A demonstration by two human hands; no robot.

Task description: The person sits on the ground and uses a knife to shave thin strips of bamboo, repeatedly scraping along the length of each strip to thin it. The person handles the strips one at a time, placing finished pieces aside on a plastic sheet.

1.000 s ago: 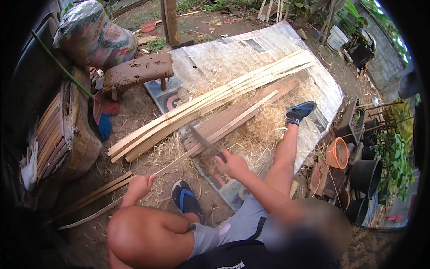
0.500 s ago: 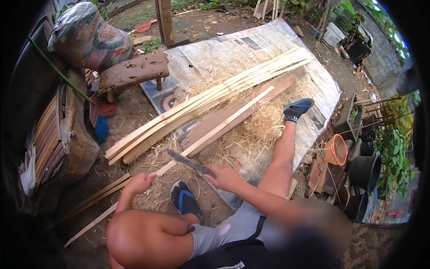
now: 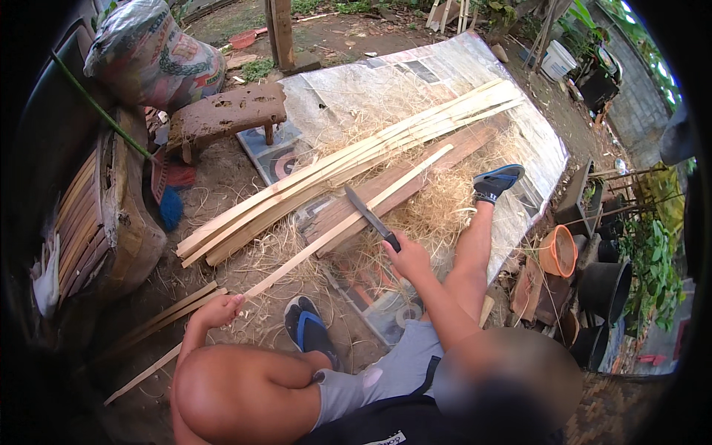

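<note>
My left hand (image 3: 221, 310) is closed on a long pale wooden strip (image 3: 285, 269), probably bamboo. The strip slants up and away to the right across a brown wooden board (image 3: 445, 167). A length of pale strip also shows beyond my left forearm, near the ground at lower left. In my right hand (image 3: 410, 256) is a dark-handled knife (image 3: 365, 211). Its blade lies across the strip over the board; whether it touches cannot be made out. A bundle of similar pale strips (image 3: 297, 191) rests just beyond the board.
Curly shavings (image 3: 437, 200) cover much of the printed sheet (image 3: 348, 96). A low brown bench (image 3: 226, 117) and a stuffed sack (image 3: 152, 55) stand at far left. To the right are an orange bucket (image 3: 558, 252) and black pots (image 3: 604, 288). My sandalled feet flank the board's near end.
My right hand and the knife have moved up and away to the right along the strip. My left hand has shifted slightly down and left, still gripping the strip.
</note>
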